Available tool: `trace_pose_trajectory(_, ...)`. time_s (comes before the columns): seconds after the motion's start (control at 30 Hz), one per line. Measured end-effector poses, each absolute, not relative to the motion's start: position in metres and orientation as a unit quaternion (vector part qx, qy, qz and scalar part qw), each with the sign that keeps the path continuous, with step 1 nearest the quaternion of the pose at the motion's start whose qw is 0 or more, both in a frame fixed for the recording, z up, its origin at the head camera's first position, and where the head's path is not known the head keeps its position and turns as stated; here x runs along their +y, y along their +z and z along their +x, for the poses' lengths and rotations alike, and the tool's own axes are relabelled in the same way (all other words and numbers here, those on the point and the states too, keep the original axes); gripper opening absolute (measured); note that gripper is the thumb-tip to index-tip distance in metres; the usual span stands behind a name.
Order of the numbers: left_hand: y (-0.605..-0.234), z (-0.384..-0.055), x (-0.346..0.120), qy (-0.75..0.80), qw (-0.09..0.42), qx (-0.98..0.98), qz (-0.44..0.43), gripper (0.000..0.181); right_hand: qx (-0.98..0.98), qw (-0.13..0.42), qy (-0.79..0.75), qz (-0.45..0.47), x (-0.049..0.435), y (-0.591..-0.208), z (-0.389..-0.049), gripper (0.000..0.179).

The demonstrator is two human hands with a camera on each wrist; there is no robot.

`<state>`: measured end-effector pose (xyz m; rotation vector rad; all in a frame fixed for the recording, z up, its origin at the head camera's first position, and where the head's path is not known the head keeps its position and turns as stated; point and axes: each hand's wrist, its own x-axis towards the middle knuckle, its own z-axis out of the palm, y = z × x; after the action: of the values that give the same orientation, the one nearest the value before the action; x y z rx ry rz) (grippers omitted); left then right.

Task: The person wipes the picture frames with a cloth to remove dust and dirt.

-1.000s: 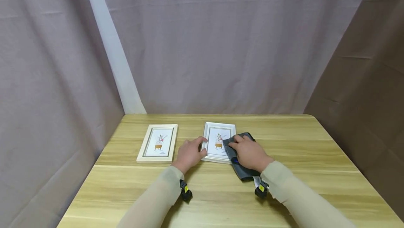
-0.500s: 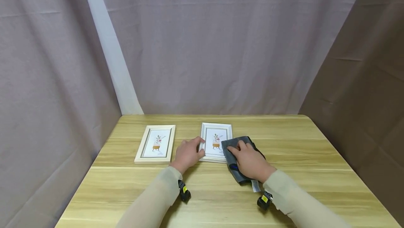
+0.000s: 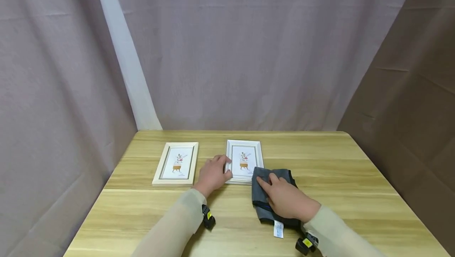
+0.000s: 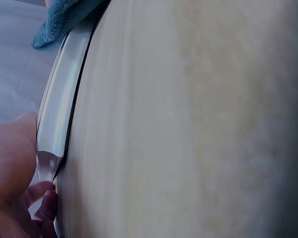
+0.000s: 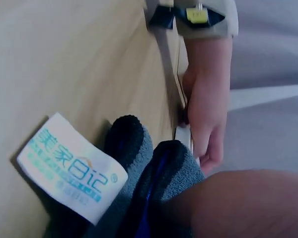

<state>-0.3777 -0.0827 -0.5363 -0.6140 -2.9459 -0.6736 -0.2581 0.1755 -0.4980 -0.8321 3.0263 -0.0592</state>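
A white picture frame (image 3: 244, 144) lies on the table, showing a print of flowers in an orange pot. My left hand (image 3: 213, 174) holds its left side, thumb and fingers at the edge; the left wrist view has this hand (image 4: 10, 168) at the frame's corner. Over the frame's lower right corner lies a folded dark grey cloth (image 3: 261, 191). My right hand (image 3: 289, 199) presses on the cloth with index and middle fingers extended. A white printed label (image 5: 72, 168) sticks out from the cloth's near edge. The right hand's other fingers are mostly hidden.
A cream picture frame (image 3: 160, 166) with a similar print lies to the left of my left hand. The wooden table (image 3: 334, 162) reaches back to grey-mauve curtains (image 3: 231, 51). A black wrist camera (image 3: 209, 218) sits on each sleeve.
My right hand has slid the cloth down and toward me, off most of the white frame, and more of the label shows. The left hand stays at the frame's left side.
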Motion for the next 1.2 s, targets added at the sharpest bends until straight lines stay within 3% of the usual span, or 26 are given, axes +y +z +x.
trace_pose_trajectory(0.23,-0.544,-0.375,-0.079,-0.227,0.043,-0.953,-0.198,0.038,0.947,0.015,-0.016,-0.321,0.162,-0.502,-0.238,0.054)
trace_pose_trajectory(0.47,-0.544,-0.373,-0.077,-0.226,0.042,-0.952,-0.203,0.037,0.934,0.042,-0.046,-0.351,0.131,-0.499,-0.24,0.053)
trace_pose_trajectory(0.73,-0.543,-0.371,-0.077,-0.226,0.044,-0.951,-0.204,0.037,0.935,0.072,-0.074,-0.338,0.1,-0.495,-0.244,0.054)
trace_pose_trajectory(1.03,-0.547,-0.374,-0.083,-0.211,0.051,-0.956,-0.198,0.038,0.926,0.099,-0.169,-0.322,0.111,-0.504,-0.258,0.054)
trace_pose_trajectory(1.2,-0.549,-0.373,-0.086,-0.201,0.04,-0.955,-0.214,0.046,0.918,0.053,-0.233,-0.317,0.128,-0.499,-0.266,0.049)
